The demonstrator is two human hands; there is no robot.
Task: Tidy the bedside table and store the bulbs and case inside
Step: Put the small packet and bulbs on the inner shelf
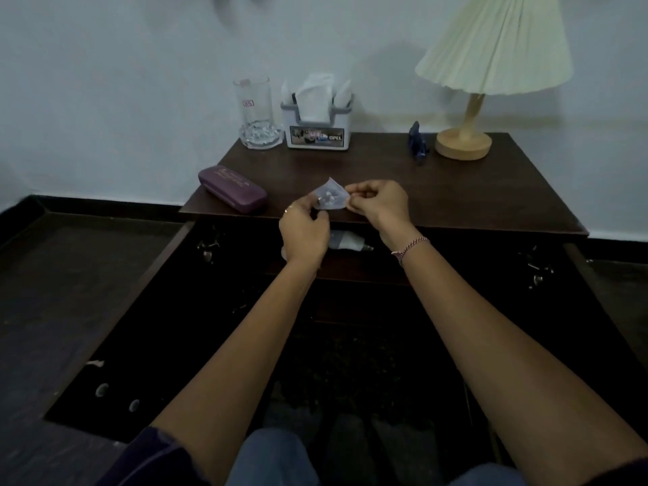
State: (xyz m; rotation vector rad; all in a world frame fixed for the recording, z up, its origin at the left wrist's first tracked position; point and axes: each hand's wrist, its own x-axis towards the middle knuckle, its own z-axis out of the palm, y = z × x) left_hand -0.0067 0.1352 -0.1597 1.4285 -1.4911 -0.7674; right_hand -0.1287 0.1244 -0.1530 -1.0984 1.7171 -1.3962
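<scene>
Both my hands hold a small clear plastic pouch (329, 195) with tiny items inside, just above the front edge of the dark bedside table (473, 198). My left hand (304, 229) pinches its lower left corner and my right hand (378, 201) pinches its right edge. A purple glasses case (232, 189) lies shut on the table's front left corner. Below my hands, inside the open compartment (350, 264), lies a white bulb (347, 241), partly hidden by my left hand.
At the back of the table stand a glass mug (253, 103) on a glass ashtray (261, 136), a tissue holder (317, 121), a small blue figurine (418, 142) and a lamp (464, 142) with a pleated shade. Open cabinet doors (140, 310) flank my arms on both sides.
</scene>
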